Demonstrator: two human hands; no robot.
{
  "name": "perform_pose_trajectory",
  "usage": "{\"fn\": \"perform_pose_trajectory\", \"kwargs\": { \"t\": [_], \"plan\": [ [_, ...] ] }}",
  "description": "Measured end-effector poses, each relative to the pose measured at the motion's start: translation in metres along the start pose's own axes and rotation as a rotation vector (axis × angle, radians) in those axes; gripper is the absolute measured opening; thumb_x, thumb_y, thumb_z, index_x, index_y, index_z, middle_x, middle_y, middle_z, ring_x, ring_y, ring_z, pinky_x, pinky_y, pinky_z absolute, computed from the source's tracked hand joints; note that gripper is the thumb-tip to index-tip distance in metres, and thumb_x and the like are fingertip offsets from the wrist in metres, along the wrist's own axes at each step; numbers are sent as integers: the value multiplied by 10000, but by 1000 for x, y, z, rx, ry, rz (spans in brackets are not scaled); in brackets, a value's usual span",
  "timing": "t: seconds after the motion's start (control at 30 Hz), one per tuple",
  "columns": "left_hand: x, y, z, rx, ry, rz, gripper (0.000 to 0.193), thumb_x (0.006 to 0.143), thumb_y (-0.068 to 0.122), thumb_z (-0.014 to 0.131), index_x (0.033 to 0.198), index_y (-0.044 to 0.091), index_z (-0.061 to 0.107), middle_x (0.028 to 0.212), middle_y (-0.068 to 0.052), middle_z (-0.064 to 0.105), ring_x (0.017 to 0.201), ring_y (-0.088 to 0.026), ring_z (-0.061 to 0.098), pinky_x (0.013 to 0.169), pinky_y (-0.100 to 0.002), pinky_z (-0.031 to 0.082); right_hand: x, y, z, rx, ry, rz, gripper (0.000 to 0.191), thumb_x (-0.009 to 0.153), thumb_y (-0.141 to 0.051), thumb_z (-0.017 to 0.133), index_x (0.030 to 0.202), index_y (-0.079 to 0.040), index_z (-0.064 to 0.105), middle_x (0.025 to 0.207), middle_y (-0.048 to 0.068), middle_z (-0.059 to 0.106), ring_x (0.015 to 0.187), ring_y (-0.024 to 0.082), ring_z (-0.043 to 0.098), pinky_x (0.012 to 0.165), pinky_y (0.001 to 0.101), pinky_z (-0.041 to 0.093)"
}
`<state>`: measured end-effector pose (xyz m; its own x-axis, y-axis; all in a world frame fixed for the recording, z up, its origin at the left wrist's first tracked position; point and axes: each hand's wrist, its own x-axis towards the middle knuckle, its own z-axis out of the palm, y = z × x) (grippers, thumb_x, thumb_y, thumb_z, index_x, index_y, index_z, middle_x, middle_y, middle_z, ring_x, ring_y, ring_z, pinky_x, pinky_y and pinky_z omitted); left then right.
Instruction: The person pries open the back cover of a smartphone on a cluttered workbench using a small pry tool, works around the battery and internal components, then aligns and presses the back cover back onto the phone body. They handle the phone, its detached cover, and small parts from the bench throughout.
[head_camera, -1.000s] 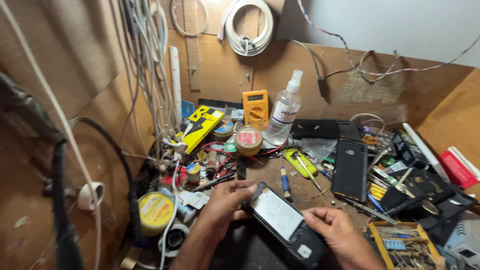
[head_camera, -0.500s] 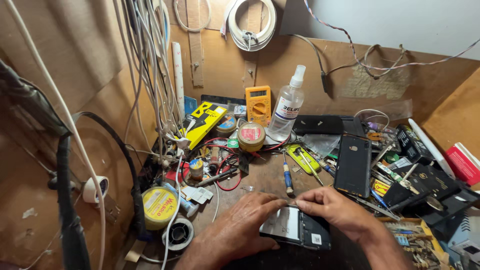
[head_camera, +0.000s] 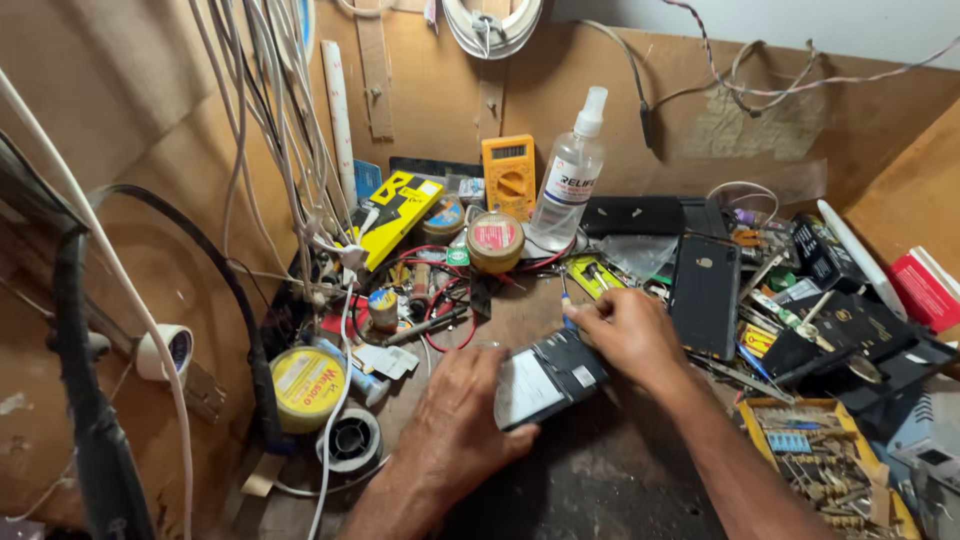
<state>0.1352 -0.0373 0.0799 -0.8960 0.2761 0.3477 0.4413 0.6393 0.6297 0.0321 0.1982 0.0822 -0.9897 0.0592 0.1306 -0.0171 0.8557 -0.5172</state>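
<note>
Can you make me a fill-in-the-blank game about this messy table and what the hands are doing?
1. Both hands, the left hand and the right hand, hold an opened ____.
2. The multimeter leaning at the back wall is ____ in colour.
3. The clear spray bottle stands just to the ____ of the multimeter.
4. The roll of tape near the left hand is ____.

Missing words: phone; orange; right; yellow

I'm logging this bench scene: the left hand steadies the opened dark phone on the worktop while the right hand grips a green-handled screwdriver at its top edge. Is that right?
Not quite. In the head view the slim screwdriver in the right hand has a blue handle, not green. The rest holds: the left hand steadies the opened dark phone on the brown wooden worktop.
</note>
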Motion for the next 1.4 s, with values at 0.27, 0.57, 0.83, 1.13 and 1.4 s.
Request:
{"fn": "perform_pose_trajectory", "kwargs": {
  "t": [0.27,0.57,0.83,1.13,1.4],
  "plan": [
    [8,11,15,129,166,-243,676,610,277,929,1114,-4,578,1020,-207,626,1030,-397,557,920,-496,456,20,-7,11,-187,-125,74,457,756,-447,781,754,10,770,758,215,752,813,385,752,778,501,568],
    [23,17,40,100,264,-245,697,627,241,915,1140,-16,521,1034,-217,617,1002,-395,559,883,-495,456,23,15,3,-213,19,59,353,733,-367,790,766,-16,767,781,248,731,780,404,742,753,504,579],
    [27,15,54,213,350,-203,650,677,246,892,1123,-23,504,1026,-200,588,988,-381,541,879,-508,435,17,11,8,-204,94,23,323,704,-346,817,760,-31,773,772,240,722,776,420,724,746,516,577],
    [28,17,57,275,364,-217,735,693,277,889,1215,-45,483,1057,-208,585,1027,-382,538,902,-502,437,7,13,1,-151,69,65,395,755,-421,824,770,-29,778,757,226,727,769,388,737,718,490,578],
    [30,23,50,251,317,-270,771,688,299,882,1269,-19,487,1186,-216,560,1117,-389,519,961,-493,427,-18,103,-54,-55,371,276,319,823,-371,820,896,-62,801,807,151,773,742,299,754,710,414,571]
  ]
}}
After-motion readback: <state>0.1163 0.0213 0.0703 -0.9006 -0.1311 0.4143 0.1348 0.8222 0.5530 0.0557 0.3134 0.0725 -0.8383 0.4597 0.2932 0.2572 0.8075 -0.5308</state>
